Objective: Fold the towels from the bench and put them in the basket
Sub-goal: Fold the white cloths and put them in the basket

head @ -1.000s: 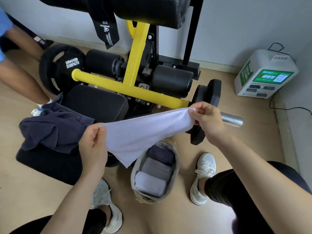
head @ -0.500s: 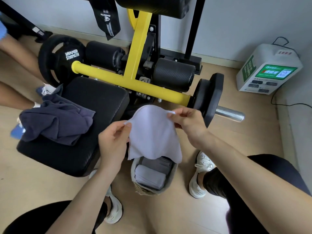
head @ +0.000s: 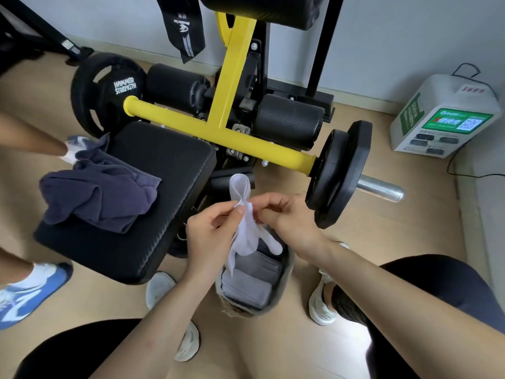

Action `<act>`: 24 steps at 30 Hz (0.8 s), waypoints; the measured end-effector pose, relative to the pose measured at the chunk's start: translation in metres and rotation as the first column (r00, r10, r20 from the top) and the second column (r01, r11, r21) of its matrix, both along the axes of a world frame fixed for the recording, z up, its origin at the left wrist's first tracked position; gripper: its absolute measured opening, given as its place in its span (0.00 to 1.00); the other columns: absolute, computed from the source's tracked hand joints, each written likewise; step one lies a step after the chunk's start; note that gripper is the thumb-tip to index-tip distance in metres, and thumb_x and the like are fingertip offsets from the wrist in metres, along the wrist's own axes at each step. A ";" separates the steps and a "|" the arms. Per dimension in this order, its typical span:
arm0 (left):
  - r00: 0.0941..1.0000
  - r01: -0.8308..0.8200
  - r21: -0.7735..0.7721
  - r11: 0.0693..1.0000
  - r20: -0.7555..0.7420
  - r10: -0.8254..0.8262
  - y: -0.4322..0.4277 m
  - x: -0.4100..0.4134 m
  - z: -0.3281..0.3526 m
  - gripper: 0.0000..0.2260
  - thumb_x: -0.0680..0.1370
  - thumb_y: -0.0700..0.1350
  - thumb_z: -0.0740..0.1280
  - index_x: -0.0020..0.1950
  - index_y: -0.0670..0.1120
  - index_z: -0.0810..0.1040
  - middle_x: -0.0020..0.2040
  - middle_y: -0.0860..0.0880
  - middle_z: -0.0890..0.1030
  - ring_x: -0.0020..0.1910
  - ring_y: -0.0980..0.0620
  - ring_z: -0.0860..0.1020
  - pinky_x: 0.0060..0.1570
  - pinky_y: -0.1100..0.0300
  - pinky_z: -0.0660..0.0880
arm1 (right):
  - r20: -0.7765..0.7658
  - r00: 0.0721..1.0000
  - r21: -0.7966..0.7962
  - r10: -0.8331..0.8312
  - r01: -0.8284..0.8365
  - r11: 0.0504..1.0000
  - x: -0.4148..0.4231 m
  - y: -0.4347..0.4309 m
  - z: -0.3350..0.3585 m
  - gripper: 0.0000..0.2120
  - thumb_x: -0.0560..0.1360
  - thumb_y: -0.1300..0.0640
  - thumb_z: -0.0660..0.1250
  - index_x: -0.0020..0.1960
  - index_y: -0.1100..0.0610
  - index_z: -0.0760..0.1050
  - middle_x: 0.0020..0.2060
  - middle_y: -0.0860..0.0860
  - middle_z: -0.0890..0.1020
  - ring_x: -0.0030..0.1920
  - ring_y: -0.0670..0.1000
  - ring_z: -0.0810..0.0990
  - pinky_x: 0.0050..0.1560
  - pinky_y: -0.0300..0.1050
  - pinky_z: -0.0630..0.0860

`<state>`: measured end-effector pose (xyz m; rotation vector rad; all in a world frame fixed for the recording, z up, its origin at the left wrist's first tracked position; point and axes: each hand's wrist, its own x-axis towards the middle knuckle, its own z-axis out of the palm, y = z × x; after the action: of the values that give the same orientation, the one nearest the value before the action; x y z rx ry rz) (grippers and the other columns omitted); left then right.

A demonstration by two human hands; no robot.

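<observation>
A white towel [head: 247, 236] hangs folded in half over the basket, its two top corners pinched together. My left hand [head: 210, 236] grips those corners from the left and my right hand [head: 287, 214] pinches them from the right. Below the towel, the grey fabric basket [head: 287, 272] stands on the floor between my feet and holds several folded grey towels [head: 246, 288]. A crumpled dark blue towel [head: 98, 190] lies on the left part of the black padded bench [head: 164, 170].
A yellow-framed weight machine [head: 232, 105] with black weight plates [head: 338, 170] and a steel bar end [head: 382, 187] stands behind the bench. A white charging box [head: 442, 119] sits by the wall at right. Another person's legs and blue shoe [head: 27, 296] are at left.
My hands have come together, bringing the spread towel's two top corners to meet, so the towel now hangs doubled and narrow over the basket.
</observation>
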<state>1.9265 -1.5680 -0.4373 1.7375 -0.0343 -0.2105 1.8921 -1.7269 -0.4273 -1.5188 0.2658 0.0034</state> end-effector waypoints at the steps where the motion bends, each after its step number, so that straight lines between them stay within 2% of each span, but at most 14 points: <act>1: 1.000 0.018 -0.013 1.000 -0.006 -0.018 0.000 0.000 0.001 0.05 0.77 0.41 0.74 0.50 0.50 0.87 0.44 0.54 0.88 0.46 0.56 0.86 0.50 0.54 0.83 | 0.022 1.000 -0.023 0.021 -0.020 1.000 -0.001 0.001 -0.001 0.15 0.75 0.74 0.62 0.50 0.61 0.85 0.43 0.50 0.87 0.44 0.45 0.85 0.46 0.37 0.79; 4: 0.998 0.060 -0.028 0.998 0.002 -0.060 0.002 -0.001 0.002 0.07 0.75 0.38 0.77 0.51 0.47 0.86 0.44 0.52 0.88 0.47 0.54 0.86 0.48 0.58 0.82 | 0.072 0.996 -0.059 0.062 -0.057 0.997 -0.001 0.003 -0.004 0.21 0.74 0.75 0.59 0.53 0.58 0.85 0.47 0.52 0.88 0.50 0.53 0.85 0.55 0.51 0.82; 7: 0.999 0.043 -0.008 0.999 0.034 -0.042 0.006 0.005 -0.001 0.05 0.75 0.38 0.76 0.50 0.45 0.86 0.43 0.50 0.87 0.45 0.52 0.86 0.47 0.57 0.82 | 0.092 0.991 -0.045 0.101 -0.097 0.994 0.000 0.003 -0.007 0.20 0.73 0.74 0.59 0.53 0.59 0.85 0.44 0.58 0.86 0.45 0.53 0.82 0.51 0.49 0.81; 9: 0.997 0.053 0.017 0.998 0.058 -0.054 0.010 0.010 -0.005 0.05 0.76 0.38 0.75 0.50 0.45 0.86 0.44 0.50 0.88 0.46 0.52 0.86 0.48 0.57 0.82 | 0.103 0.993 -0.075 0.065 -0.058 0.995 0.001 0.002 -0.010 0.18 0.72 0.76 0.60 0.51 0.63 0.84 0.43 0.60 0.84 0.43 0.51 0.81 0.49 0.46 0.79; 11: 0.992 0.083 0.039 0.996 0.089 -0.086 0.013 0.013 -0.007 0.05 0.76 0.39 0.75 0.50 0.46 0.86 0.46 0.51 0.87 0.47 0.52 0.85 0.48 0.57 0.81 | 0.137 0.989 -0.210 -0.059 0.087 0.974 0.007 -0.005 -0.015 0.14 0.72 0.75 0.64 0.50 0.63 0.83 0.46 0.57 0.83 0.44 0.50 0.81 0.48 0.44 0.78; 13: 0.984 0.129 0.064 0.990 0.116 -0.136 0.016 0.015 -0.007 0.06 0.75 0.43 0.73 0.51 0.46 0.86 0.47 0.53 0.87 0.48 0.53 0.85 0.48 0.59 0.80 | 0.186 0.976 -0.410 -0.115 0.184 0.893 0.013 -0.016 -0.019 0.16 0.70 0.69 0.72 0.56 0.58 0.80 0.51 0.53 0.78 0.48 0.49 0.78 0.50 0.38 0.76; 15: 0.969 0.191 0.090 0.977 0.142 -0.202 0.020 0.016 -0.007 0.08 0.75 0.48 0.72 0.52 0.48 0.85 0.48 0.55 0.86 0.50 0.54 0.84 0.51 0.61 0.80 | 0.151 0.987 -0.570 -0.051 0.129 0.812 0.017 -0.031 -0.024 0.29 0.68 0.60 0.77 0.67 0.53 0.74 0.56 0.51 0.71 0.57 0.51 0.73 0.59 0.38 0.71; 16: 0.960 0.217 0.104 0.971 0.158 -0.231 0.022 0.017 -0.006 0.08 0.75 0.50 0.71 0.52 0.49 0.84 0.48 0.55 0.86 0.51 0.54 0.84 0.52 0.61 0.79 | 0.080 0.997 -0.620 -0.014 0.061 0.782 0.020 -0.038 -0.028 0.34 0.66 0.56 0.77 0.71 0.51 0.71 0.59 0.51 0.69 0.61 0.53 0.70 0.62 0.40 0.67; 17: 0.952 0.236 0.113 0.965 0.172 -0.253 0.024 0.017 -0.005 0.09 0.75 0.52 0.71 0.52 0.50 0.84 0.48 0.55 0.86 0.51 0.53 0.83 0.53 0.60 0.79 | 0.012 1.000 -0.644 0.023 -0.009 0.765 0.022 -0.043 -0.032 0.36 0.66 0.53 0.77 0.71 0.50 0.70 0.61 0.52 0.69 0.64 0.54 0.67 0.64 0.41 0.63; 18: 0.947 0.250 0.114 0.962 0.179 -0.267 0.026 0.018 -0.004 0.10 0.75 0.52 0.70 0.52 0.50 0.84 0.49 0.54 0.86 0.51 0.53 0.83 0.54 0.60 0.79 | -0.039 0.998 -0.660 0.054 -0.066 0.748 0.023 -0.047 -0.034 0.33 0.65 0.50 0.77 0.69 0.49 0.73 0.62 0.51 0.72 0.65 0.55 0.68 0.64 0.41 0.62; 20: 0.940 0.264 0.113 0.958 0.191 -0.282 0.028 0.020 -0.001 0.09 0.75 0.52 0.70 0.52 0.50 0.84 0.49 0.54 0.86 0.51 0.54 0.83 0.53 0.61 0.79 | -0.058 0.994 -0.662 0.093 -0.108 0.742 0.025 -0.053 -0.039 0.19 0.65 0.46 0.75 0.54 0.47 0.79 0.55 0.49 0.79 0.61 0.53 0.75 0.64 0.49 0.68; 21: 0.939 0.260 0.121 0.958 0.201 -0.280 0.029 0.021 0.000 0.08 0.76 0.50 0.70 0.52 0.50 0.84 0.49 0.55 0.86 0.50 0.55 0.83 0.52 0.62 0.79 | -0.044 0.994 -0.637 0.096 -0.102 0.764 0.026 -0.055 -0.037 0.13 0.66 0.47 0.75 0.49 0.50 0.80 0.51 0.49 0.81 0.55 0.51 0.78 0.60 0.52 0.72; 22: 0.941 0.241 0.129 0.962 0.211 -0.264 0.030 0.023 0.000 0.06 0.77 0.48 0.71 0.52 0.50 0.84 0.49 0.55 0.86 0.50 0.55 0.83 0.52 0.62 0.79 | -0.025 0.995 -0.567 0.093 -0.091 0.819 0.025 -0.056 -0.033 0.10 0.68 0.52 0.77 0.46 0.55 0.81 0.47 0.51 0.83 0.50 0.49 0.80 0.55 0.50 0.76; 24: 0.960 0.164 0.125 0.979 0.208 -0.188 0.034 0.028 -0.002 0.04 0.79 0.43 0.72 0.52 0.50 0.84 0.47 0.53 0.86 0.48 0.54 0.84 0.51 0.60 0.79 | 0.040 0.998 -0.302 0.046 -0.032 0.953 0.023 -0.059 -0.025 0.09 0.71 0.64 0.76 0.48 0.66 0.80 0.45 0.56 0.84 0.44 0.45 0.82 0.47 0.38 0.77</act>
<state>1.9541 -1.5342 -0.4393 1.8586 -0.3461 -0.1523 1.9151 -1.7855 -0.4519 -1.8263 0.2047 -0.0429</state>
